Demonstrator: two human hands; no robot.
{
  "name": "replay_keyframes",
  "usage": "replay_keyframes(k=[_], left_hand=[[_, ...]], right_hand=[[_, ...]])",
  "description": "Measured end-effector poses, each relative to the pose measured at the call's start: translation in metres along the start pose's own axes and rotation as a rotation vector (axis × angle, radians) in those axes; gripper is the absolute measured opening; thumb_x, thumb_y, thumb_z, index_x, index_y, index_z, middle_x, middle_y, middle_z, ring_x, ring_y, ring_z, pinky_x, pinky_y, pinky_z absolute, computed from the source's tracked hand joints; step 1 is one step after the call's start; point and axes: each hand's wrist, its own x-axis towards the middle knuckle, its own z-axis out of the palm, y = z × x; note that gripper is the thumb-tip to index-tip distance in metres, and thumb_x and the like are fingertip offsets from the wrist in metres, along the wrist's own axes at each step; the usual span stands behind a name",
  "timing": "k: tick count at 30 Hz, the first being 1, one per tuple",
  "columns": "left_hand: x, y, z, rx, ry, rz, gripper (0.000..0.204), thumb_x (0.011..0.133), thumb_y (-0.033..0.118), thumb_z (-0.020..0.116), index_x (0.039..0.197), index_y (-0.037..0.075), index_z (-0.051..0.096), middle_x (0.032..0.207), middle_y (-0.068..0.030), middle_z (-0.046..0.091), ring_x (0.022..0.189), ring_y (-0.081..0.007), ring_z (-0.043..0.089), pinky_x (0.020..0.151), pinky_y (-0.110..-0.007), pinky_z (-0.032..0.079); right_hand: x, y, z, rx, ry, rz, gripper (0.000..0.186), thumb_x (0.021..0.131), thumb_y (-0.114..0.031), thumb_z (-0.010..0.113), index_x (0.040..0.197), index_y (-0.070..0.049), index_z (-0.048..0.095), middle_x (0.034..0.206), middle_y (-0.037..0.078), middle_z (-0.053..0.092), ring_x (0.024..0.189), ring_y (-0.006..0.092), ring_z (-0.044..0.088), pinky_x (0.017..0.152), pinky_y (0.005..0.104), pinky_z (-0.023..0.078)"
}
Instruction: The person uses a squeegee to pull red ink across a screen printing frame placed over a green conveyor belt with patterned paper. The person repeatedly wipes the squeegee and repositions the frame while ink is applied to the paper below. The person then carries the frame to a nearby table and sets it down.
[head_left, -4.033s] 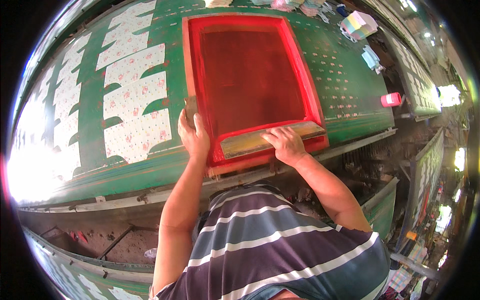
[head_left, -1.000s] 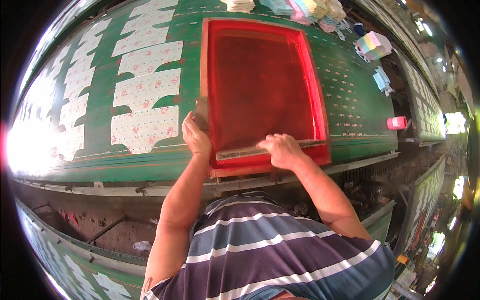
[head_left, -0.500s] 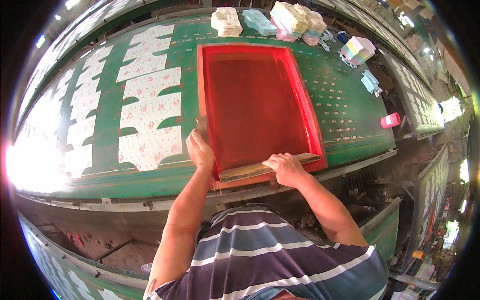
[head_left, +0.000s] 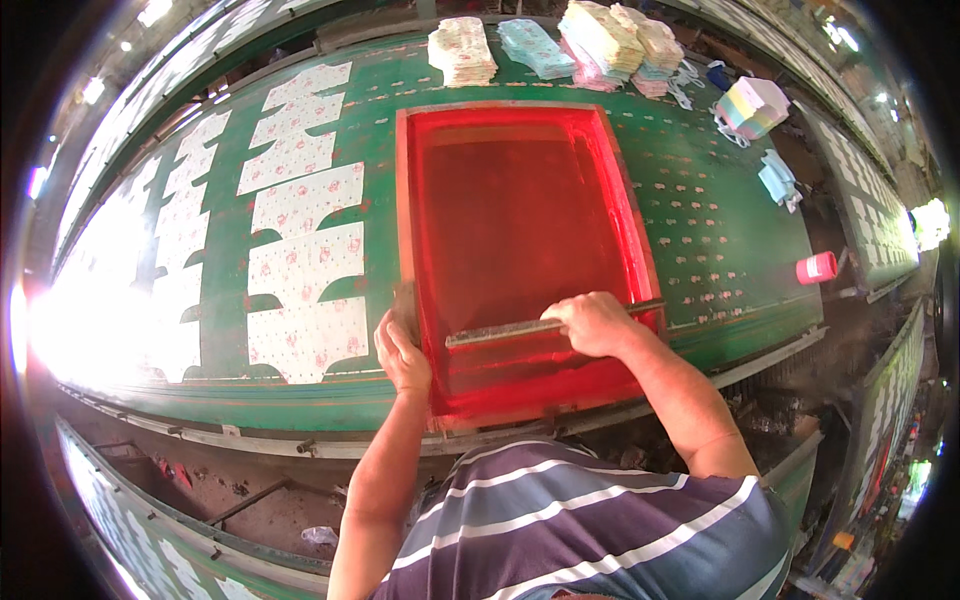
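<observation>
A red-stained screen printing frame (head_left: 404, 190) lies flat on the long green table (head_left: 385, 110), its dark red mesh (head_left: 510, 220) facing up. My left hand (head_left: 404, 358) grips the frame's left side near the front corner, fingers together. With my right hand (head_left: 598, 325) I hold the long bar of a squeegee (head_left: 495, 332) from above. The squeegee lies crosswise over the mesh, a little back from the frame's front edge. Its right end reaches the frame's right side. Left of the frame are columns of white printed fabric pieces (head_left: 308, 255).
Along the far edge stand stacks of folded printed fabric (head_left: 462, 55), a light blue bundle (head_left: 537, 48) and a multicoloured stack (head_left: 750, 108). A light blue cloth (head_left: 778, 180) and a red container (head_left: 817, 267) sit at the right. A metal rail (head_left: 300, 447) borders the near edge.
The squeegee and my right hand have moved away from the frame's front edge, farther over the mesh. My left hand stays at the frame's left side. The whole view has shifted slightly.
</observation>
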Motion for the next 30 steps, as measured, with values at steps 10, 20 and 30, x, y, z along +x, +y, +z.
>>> replay_keyframes(k=[10,20,30], left_hand=[[-0.003,0.014,-0.001,0.207,-0.004,0.004,0.051,0.119,0.035,0.041,0.145,-0.003,0.064,0.130,-0.0250,0.067,0.123,-0.0454,0.063,0.110,-0.052,0.049],[-0.003,0.017,-0.001,0.305,-0.037,-0.047,0.055,0.118,0.040,0.041,0.144,-0.002,0.064,0.129,-0.0253,0.067,0.122,-0.0452,0.062,0.110,-0.054,0.048],[-0.004,0.018,0.000,0.309,-0.033,-0.048,0.056,0.118,0.041,0.041,0.140,-0.004,0.066,0.128,-0.0251,0.070,0.121,-0.0453,0.065,0.107,-0.053,0.050]], right_hand=[[0.212,0.123,-0.085,-0.274,0.840,-0.232,0.036,0.096,-0.003,0.057,0.123,-0.013,0.078,0.111,0.008,0.081,0.101,0.0316,0.076,0.087,0.0493,0.057],[0.365,0.212,-0.111,-0.259,0.739,-0.092,0.040,0.095,-0.005,0.060,0.125,-0.016,0.084,0.114,0.013,0.084,0.106,0.0346,0.080,0.094,0.0498,0.063],[0.341,0.209,-0.135,-0.179,0.414,0.115,0.020,0.101,-0.031,0.071,0.112,-0.018,0.082,0.111,0.015,0.083,0.107,0.0389,0.079,0.093,0.0572,0.061]])
